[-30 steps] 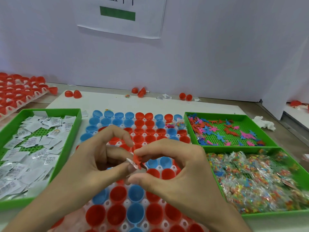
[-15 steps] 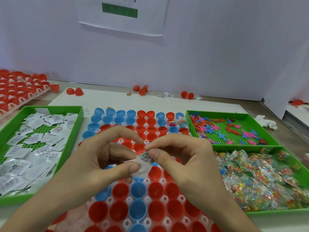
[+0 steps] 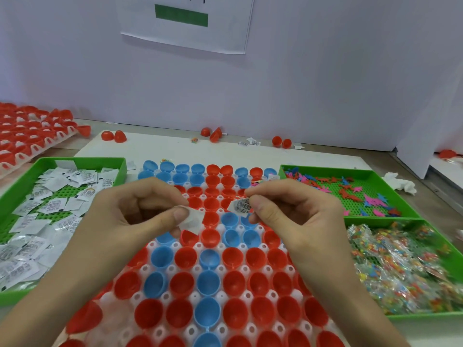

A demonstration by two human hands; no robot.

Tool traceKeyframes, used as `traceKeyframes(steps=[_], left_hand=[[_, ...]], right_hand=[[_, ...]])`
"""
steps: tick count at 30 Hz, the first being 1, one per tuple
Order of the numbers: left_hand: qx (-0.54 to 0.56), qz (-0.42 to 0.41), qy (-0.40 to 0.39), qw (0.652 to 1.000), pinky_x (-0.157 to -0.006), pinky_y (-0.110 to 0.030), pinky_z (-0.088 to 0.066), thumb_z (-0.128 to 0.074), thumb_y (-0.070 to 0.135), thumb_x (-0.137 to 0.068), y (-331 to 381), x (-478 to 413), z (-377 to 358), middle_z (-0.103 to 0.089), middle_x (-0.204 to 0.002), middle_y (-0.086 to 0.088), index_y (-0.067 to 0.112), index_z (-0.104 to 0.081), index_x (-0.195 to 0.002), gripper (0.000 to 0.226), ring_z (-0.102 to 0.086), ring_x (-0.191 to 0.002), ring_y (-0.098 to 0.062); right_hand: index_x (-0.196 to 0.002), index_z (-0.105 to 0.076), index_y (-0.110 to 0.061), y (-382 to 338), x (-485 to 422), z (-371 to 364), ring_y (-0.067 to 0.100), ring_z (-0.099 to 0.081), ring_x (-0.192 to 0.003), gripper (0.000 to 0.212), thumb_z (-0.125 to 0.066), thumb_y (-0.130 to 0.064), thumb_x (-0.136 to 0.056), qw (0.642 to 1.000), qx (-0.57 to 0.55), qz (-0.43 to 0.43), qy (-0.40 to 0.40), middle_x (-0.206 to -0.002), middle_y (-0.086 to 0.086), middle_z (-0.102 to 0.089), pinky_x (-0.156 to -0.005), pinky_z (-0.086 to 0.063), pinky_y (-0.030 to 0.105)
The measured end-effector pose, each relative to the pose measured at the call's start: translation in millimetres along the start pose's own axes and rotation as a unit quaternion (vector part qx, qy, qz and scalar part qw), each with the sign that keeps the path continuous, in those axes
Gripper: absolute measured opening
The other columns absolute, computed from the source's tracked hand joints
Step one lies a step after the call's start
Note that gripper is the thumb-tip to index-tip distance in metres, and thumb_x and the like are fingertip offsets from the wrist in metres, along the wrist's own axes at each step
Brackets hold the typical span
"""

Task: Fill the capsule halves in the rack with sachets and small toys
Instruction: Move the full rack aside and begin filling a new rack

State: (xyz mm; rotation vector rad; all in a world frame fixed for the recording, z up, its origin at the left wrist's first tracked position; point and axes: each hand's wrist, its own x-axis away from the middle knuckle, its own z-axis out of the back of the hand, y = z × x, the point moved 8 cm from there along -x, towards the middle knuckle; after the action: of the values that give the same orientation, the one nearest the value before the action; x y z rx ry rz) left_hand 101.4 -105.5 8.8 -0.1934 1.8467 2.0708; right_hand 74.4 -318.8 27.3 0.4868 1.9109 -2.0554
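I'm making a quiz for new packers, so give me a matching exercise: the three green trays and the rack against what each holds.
1 left tray
2 far right tray
3 near right tray
4 rack

A clear bags of coloured bits
B red and blue capsule halves
C white sachets
D flat pink, blue and red toys

Pairs: 1-C, 2-D, 3-A, 4-B

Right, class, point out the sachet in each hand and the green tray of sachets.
left-hand sachet (image 3: 194, 221): head view, its blank white face.
right-hand sachet (image 3: 241, 206): head view, its printed face.
green sachet tray (image 3: 100, 160): head view, far rim.
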Motion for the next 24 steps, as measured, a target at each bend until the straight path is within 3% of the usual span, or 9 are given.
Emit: traceKeyframes(steps=[3,8,10,18,24], left_hand=[[0.024,0.017,0.002,1.0,-0.061,-0.017,-0.055,-0.075,0.027,-0.066,-4.3,-1.3,2.0,-0.072,-0.066,-0.01,0.016,-0.073,-0.078,0.017,-0.068,-0.055,-0.019],[0.027,0.041,-0.127,0.991,-0.064,-0.019,-0.054,-0.082,0.021,-0.076,-5.2,7.0,-24.9,-0.07,-0.064,-0.016,0.02,-0.069,-0.08,0.014,-0.068,-0.059,-0.022],[0.032,0.047,-0.145,0.988,-0.064,-0.02,-0.054,-0.08,0.023,-0.08,-5.5,9.2,-31.7,-0.071,-0.064,-0.016,0.02,-0.068,-0.08,0.013,-0.068,-0.06,-0.022],[0.014,0.042,-0.087,0.995,-0.062,-0.024,-0.054,-0.074,0.024,-0.072,-4.7,5.5,-20.5,-0.072,-0.068,-0.016,0.026,-0.068,-0.087,0.016,-0.068,-0.06,-0.028],[0.017,0.02,-0.1,0.995,-0.06,-0.02,-0.055,-0.075,0.021,-0.071,-3.5,7.8,-28.8,-0.072,-0.065,-0.013,0.028,-0.074,-0.093,0.024,-0.068,-0.056,-0.023]], right_hand=[[-0.089,-0.078,-0.012,1.6,1.2,-3.5,0.015,-0.072,-0.066,0.013,-0.072,-0.001,-0.086,1.0,-0.007,-0.005,-0.008,-0.077,0.003,-0.075,-0.065,-0.055,0.018],[-0.09,-0.077,-0.013,5.0,8.2,-16.3,0.015,-0.076,-0.072,0.014,-0.072,-0.001,-0.087,1.0,0.007,-0.008,-0.021,-0.08,-0.003,-0.077,-0.069,-0.058,0.021],[-0.09,-0.078,-0.014,5.6,11.4,-22.8,0.01,-0.075,-0.075,0.015,-0.073,0.0,-0.087,0.999,0.017,-0.005,-0.036,-0.082,-0.007,-0.077,-0.071,-0.057,0.017],[-0.089,-0.079,-0.014,3.8,9.9,-20.4,0.017,-0.075,-0.077,0.015,-0.076,-0.001,-0.084,1.0,0.01,0.0,-0.03,-0.08,-0.003,-0.076,-0.072,-0.057,0.022],[-0.092,-0.077,-0.02,2.8,13.5,-32.2,0.011,-0.074,-0.083,0.018,-0.077,-0.004,-0.084,0.997,0.014,0.0,-0.075,-0.086,-0.009,-0.077,-0.075,-0.057,0.018]])
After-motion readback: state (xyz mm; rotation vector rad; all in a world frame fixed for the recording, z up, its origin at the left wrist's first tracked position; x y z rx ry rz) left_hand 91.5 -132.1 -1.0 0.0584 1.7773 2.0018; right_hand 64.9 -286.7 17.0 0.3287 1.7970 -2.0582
